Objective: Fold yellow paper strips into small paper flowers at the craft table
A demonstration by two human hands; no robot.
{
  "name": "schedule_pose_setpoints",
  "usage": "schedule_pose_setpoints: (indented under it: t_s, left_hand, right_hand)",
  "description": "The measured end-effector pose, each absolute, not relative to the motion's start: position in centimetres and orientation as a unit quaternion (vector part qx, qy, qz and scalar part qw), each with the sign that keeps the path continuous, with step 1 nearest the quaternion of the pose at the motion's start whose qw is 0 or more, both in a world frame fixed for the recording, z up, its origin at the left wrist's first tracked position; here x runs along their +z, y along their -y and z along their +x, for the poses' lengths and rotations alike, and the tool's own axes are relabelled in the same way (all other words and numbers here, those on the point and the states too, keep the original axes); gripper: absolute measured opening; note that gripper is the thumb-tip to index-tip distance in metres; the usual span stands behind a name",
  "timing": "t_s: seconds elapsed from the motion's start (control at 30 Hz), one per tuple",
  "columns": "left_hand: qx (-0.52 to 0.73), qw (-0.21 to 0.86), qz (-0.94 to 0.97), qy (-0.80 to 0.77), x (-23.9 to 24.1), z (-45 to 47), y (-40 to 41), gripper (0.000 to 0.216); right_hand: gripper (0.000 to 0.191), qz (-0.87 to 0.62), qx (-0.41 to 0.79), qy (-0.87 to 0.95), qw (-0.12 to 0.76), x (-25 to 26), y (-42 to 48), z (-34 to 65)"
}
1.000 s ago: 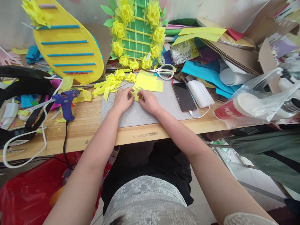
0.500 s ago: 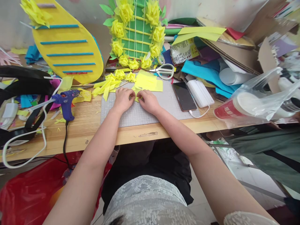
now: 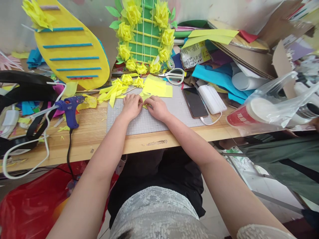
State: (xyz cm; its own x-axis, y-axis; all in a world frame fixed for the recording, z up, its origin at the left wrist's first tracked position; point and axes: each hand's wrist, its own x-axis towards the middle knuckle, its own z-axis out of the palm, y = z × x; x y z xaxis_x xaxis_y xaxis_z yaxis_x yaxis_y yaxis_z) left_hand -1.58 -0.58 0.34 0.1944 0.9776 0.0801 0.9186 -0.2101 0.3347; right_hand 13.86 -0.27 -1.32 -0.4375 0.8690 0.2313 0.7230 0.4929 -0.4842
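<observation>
Yellow paper piece (image 3: 145, 106): between your fingertips, low over the mat, mostly hidden by your hands.
Left hand (image 3: 132, 105): your fingers are curled in, thumb and fingertips drawn together on the left edge of the piece; the exact grip is hidden.
Right hand (image 3: 157, 107): your fingers bend over the piece from the right, nearly closed on it and close to the left fingertips.
Cutting mat (image 3: 179, 111): grey and gridded, beneath your fingers.
Yellow paper sheets (image 3: 156, 85): overlapping, just beyond your fingertips.
Yellow paper strips (image 3: 112, 92): heaped beyond and left of your left fingers, with small yellow paper flowers (image 3: 127, 79) beside them.
Scissors (image 3: 175, 81): beyond your right fingers, handles toward the right.
Smartphone (image 3: 195, 102): right of your right fingers, partly on the mat, beside a white power bank (image 3: 212, 99).
Glue gun (image 3: 71, 111): well left of your left fingers, on the wooden table (image 3: 91, 139).
Green board (image 3: 147, 41): upright beyond your fingers, strung with white cords and edged with yellow flowers.
Red paper cup (image 3: 240, 117): far right of your fingers, in a clear plastic bag.
</observation>
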Motion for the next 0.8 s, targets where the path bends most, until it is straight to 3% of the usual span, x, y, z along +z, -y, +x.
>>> schedule_pose_setpoints:
  t_s: [0.8]
  left_hand:
    - [0.182,0.137,0.744,-0.628,0.83,-1.99,1.27,0.012]
  right_hand:
    - [0.031,-0.476,0.188,0.827,0.231,-1.35,0.02,14.32]
